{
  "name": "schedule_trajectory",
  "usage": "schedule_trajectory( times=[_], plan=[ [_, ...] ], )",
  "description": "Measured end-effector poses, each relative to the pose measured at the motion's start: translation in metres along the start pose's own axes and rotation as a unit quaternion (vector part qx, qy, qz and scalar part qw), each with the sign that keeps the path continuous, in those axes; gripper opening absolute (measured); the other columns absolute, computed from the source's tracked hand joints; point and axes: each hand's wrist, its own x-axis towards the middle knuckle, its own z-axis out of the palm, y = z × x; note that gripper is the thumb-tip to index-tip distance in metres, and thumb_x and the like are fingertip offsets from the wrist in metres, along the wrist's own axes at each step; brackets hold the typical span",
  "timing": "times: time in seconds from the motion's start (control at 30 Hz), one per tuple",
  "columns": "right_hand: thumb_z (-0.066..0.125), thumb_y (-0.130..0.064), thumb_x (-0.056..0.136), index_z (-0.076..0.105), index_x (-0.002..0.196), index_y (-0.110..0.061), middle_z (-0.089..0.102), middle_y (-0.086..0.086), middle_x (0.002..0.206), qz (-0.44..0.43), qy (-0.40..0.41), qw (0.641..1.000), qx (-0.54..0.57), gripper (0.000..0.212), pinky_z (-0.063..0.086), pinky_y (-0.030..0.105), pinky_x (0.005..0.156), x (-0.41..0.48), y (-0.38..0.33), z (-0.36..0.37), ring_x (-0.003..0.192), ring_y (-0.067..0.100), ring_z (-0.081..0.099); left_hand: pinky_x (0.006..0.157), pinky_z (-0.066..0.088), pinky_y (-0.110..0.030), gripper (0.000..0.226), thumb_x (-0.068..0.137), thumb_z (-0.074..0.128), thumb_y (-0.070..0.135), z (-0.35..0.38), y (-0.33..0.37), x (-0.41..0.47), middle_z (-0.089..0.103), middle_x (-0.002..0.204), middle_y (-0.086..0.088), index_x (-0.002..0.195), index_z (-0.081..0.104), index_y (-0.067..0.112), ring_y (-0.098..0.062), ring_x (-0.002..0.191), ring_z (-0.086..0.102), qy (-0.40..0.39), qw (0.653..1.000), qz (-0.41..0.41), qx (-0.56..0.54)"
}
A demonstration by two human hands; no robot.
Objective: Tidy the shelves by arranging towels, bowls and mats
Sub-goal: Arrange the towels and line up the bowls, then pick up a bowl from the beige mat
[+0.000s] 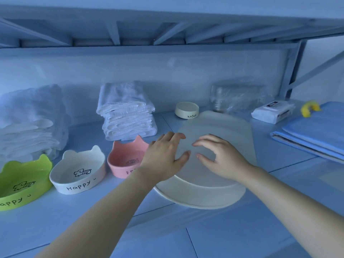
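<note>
While both hands sit at the stack of white mats (219, 127) in the head view, nothing is gripped. The left hand (165, 155) lies with fingers spread and nearly straight over the stack's left edge. The right hand (219, 159) arches loosely above its middle, fingertips down. I cannot tell whether either presses the top mat. The layers sit uneven, with lower ones poking out at the near side. A push from one hand alone would likely slide only the top mat and fan the stack further. Just left of the stack, by the left wrist, stands the pink bowl (126, 161), which a sideways sweep could knock into the white bowl (78, 170). Just behind the stack, the small round bowl (186, 109) could be shoved back if the mats slide away.
</note>
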Motion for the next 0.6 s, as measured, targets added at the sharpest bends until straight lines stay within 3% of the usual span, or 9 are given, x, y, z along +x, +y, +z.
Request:
schedule_trajectory(
  times=[0.3, 0.43, 0.6],
  plan=[
    [0.063, -0.025, 0.085, 0.065, 0.110, -0.018, 0.058, -0.005, 0.115, 0.030, -0.028, 0.999, -0.017, 0.025, 0.045, 0.029, 0.091, -0.040, 0.074, -0.053, 0.108, 0.013, 0.056, 0.081, 0.041, -0.032, 0.035, 0.087, 0.051, 0.045, 0.042, 0.070, 0.047, 0.052, 0.118, 0.007, 0.118, 0.052, 0.029, -0.014, 0.094, 0.053, -0.006, 1.000, -0.007, -0.027],
    [0.063, -0.023, 0.085, 0.065, 0.109, -0.016, 0.059, -0.003, 0.114, 0.020, -0.035, 0.999, -0.006, 0.025, 0.046, 0.029, 0.090, -0.045, 0.101, -0.064, 0.106, 0.014, 0.056, 0.076, 0.037, -0.028, 0.031, 0.087, 0.051, 0.045, 0.057, 0.091, 0.069, 0.053, 0.118, 0.007, 0.114, 0.055, 0.030, -0.010, 0.078, 0.043, -0.014, 1.000, -0.010, -0.022],
    [0.062, -0.026, 0.086, 0.064, 0.109, -0.019, 0.057, -0.006, 0.115, 0.007, -0.037, 0.999, 0.013, 0.025, 0.045, 0.026, 0.088, -0.031, 0.120, -0.061, 0.107, 0.010, 0.054, 0.073, 0.037, -0.028, 0.026, 0.086, 0.054, 0.042, 0.062, 0.087, 0.089, 0.054, 0.112, 0.008, 0.109, 0.058, 0.030, -0.011, 0.079, 0.044, -0.009, 0.999, -0.042, -0.027]
  ],
)
